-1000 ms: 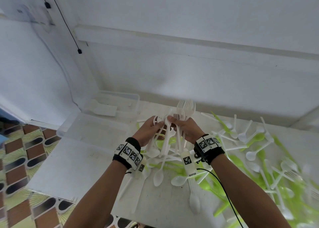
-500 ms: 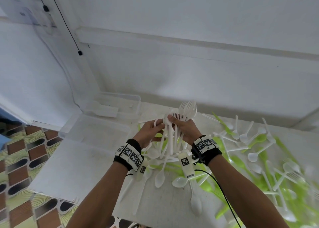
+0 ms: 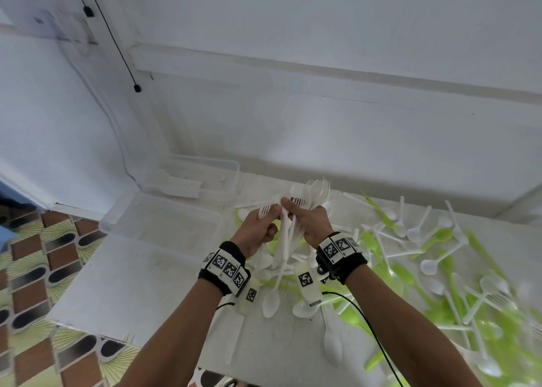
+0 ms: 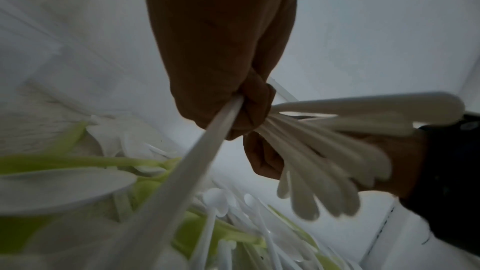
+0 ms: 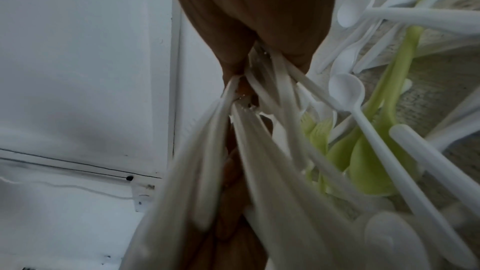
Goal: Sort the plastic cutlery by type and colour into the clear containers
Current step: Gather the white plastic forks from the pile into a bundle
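Both hands are raised together above the white table. My right hand grips a bundle of white forks, tines up and handles hanging down. My left hand pinches a single white fork just left of the bundle, touching it. In the left wrist view my left hand pinches one white handle, with the bundle's handles fanned out on the right. In the right wrist view my right hand clasps the white fork handles. Two clear containers stand to the left, the far one and the near one.
A loose pile of white spoons and green cutlery covers the table's right half and lies under my hands. Flat white pieces lie in the far container. The wall runs close behind. The table's left edge drops to a tiled floor.
The splayed fork handles have drawn closer together in my right hand. My left hand's fork now stands beside the bundle. Both hands stayed in about the same place.
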A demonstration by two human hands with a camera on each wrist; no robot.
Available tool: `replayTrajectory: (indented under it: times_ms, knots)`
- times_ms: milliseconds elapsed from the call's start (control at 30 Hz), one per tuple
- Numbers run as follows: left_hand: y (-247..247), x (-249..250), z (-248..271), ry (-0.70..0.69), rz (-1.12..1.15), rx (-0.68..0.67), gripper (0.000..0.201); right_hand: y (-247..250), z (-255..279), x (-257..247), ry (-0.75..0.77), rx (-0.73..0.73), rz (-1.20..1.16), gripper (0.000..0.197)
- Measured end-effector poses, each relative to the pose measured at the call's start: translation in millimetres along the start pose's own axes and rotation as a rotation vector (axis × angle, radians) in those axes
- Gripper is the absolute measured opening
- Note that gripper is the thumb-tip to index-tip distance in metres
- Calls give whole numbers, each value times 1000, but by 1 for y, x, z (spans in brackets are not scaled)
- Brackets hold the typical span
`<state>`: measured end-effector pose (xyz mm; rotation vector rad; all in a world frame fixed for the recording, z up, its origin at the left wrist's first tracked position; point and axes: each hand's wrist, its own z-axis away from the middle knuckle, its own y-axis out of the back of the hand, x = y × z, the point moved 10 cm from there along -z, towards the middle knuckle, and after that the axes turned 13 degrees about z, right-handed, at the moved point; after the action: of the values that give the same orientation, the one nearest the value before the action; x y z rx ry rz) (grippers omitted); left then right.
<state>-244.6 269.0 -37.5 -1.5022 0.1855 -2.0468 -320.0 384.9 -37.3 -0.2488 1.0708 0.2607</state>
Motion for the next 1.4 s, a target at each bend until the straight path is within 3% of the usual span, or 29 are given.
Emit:
replayTrajectory:
  times_ms: [100, 300, 400, 567, 800, 933, 1033, 1167, 1300, 1400]
  knots:
    - [5, 0, 0, 12, -8, 26, 26, -3, 1, -1, -13, -63, 31, 19]
    - [-13, 14, 7, 53, -33, -68, 28, -5, 1, 2, 0, -100, 96, 28]
    - [-22, 15, 7, 142, 137, -90, 26, -3, 3, -11, 33, -103, 89, 18]
    - [1, 15, 0, 146, 389, 76, 11, 10, -1, -23, 61, -58, 75, 18]
    - [8, 26, -2, -65, -57, 204, 10, -4, 6, -26, 93, -152, 77, 18]
    - [6, 25, 0, -59, 101, 278, 17, -11, 8, -20, 99, -147, 87, 21]
    - [-2, 24, 6, -14, 124, 242, 27, -6, 8, -17, 108, -93, 76, 21]
    - [-20, 28, 10, -36, -208, 71, 28, -5, 8, -11, 88, -99, 41, 32]
    - [-21, 24, 6, -78, -370, 65, 79, -8, 12, -6, 51, -152, 44, 42]
    - [-27, 35, 12, -199, -559, 111, 84, -12, 17, -14, 60, -187, 61, 26]
